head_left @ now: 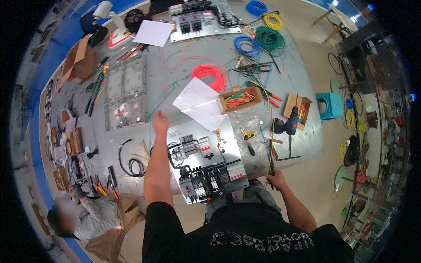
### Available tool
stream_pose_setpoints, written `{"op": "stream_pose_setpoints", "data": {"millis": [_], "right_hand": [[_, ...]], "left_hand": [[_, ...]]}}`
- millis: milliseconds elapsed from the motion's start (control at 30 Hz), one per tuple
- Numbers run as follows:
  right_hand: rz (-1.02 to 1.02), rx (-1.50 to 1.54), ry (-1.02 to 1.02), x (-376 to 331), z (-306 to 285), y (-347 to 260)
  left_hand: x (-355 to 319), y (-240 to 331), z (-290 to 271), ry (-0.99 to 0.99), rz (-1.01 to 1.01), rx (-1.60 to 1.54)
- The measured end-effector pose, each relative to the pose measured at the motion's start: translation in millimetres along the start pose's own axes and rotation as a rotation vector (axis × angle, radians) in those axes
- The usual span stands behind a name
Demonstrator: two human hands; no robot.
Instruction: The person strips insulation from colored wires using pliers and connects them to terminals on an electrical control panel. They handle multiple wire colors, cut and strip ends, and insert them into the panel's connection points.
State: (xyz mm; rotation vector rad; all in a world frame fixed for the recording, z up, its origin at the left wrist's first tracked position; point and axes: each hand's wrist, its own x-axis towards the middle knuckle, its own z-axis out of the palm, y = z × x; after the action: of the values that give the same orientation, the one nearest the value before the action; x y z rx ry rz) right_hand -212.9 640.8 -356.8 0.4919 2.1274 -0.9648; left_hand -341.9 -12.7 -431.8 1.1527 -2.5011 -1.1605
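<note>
My left hand (160, 122) is over the table left of the wiring panel, its fingers drawn together beside a thin green wire. What they pinch, if anything, is too small to make out. At the table's front right edge, my right hand (276, 179) is closed around a slim dark hand tool (271, 168), with a yellow-green wire running along it. Between my arms lies a metal mounting panel (228, 151), its near edge by my lap. It carries black contactors (212, 184), a breaker with red switches (205, 147), a row of small breakers (237, 172) and black cabling.
Beyond the panel lie paper sheets (197, 100), a red wire coil (209, 75) and a box of cut wires (240, 100). A cordless drill (289, 126) rests at right. Clear enclosures (126, 90) and a black cable coil (136, 166) lie left. Another person (94, 217) sits at lower left.
</note>
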Motion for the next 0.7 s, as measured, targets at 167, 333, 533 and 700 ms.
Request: {"op": "stream_pose_setpoints", "data": {"millis": [167, 333, 533, 700], "right_hand": [[-0.011, 0.035, -0.035, -2, 2, 17], [0.000, -0.041, -0.052, -5, 9, 4], [-0.063, -0.093, -0.069, 9, 12, 18], [-0.158, -0.135, 0.010, 11, 8, 18]], "left_hand": [[28, 71, 48, -0.092, 0.174, 0.158], [50, 102, 88, -0.180, 0.298, 0.255], [58, 94, 114, -0.266, 0.218, 0.222], [13, 129, 108, -0.406, 0.505, 0.310]]}}
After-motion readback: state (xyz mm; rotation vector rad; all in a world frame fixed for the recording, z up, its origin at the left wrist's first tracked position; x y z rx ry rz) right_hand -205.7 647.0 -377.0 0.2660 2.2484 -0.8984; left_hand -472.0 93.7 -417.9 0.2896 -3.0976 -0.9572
